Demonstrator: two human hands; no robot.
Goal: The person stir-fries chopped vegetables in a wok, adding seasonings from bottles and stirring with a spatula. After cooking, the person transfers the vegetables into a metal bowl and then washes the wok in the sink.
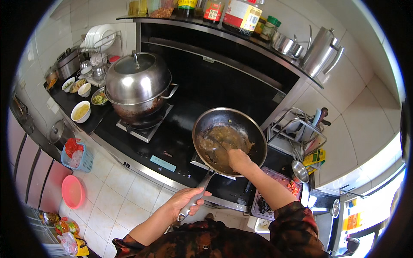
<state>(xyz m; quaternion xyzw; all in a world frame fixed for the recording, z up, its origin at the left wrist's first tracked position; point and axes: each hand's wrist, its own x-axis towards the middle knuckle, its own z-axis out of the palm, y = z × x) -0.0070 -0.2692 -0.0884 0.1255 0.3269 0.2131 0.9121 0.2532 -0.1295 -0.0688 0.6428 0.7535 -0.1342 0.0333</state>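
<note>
A dark wok [229, 142] with a long grey handle sits over the right burner, with brown, cloudy liquid [230, 138] and bits of food inside. My left hand [190, 200] is closed around the wok's handle. Over the wok's near right side, my right hand [239, 160] grips a utensil, probably a spatula or ladle [219, 142]; its head is in the liquid at the left and is hard to make out, and its handle is mostly hidden by the hand. Right of the wok, a cutting board [255, 211] holds chopped red and dark pieces, partly behind my right forearm.
A large lidded steel pot [137, 84] stands on the left burner. Beyond it are bowls of food [80, 112] and a dish rack [121, 42]. Bottles [242, 14] line the shelf above. A knife rack [298, 124] and a small metal bowl [300, 171] are at right.
</note>
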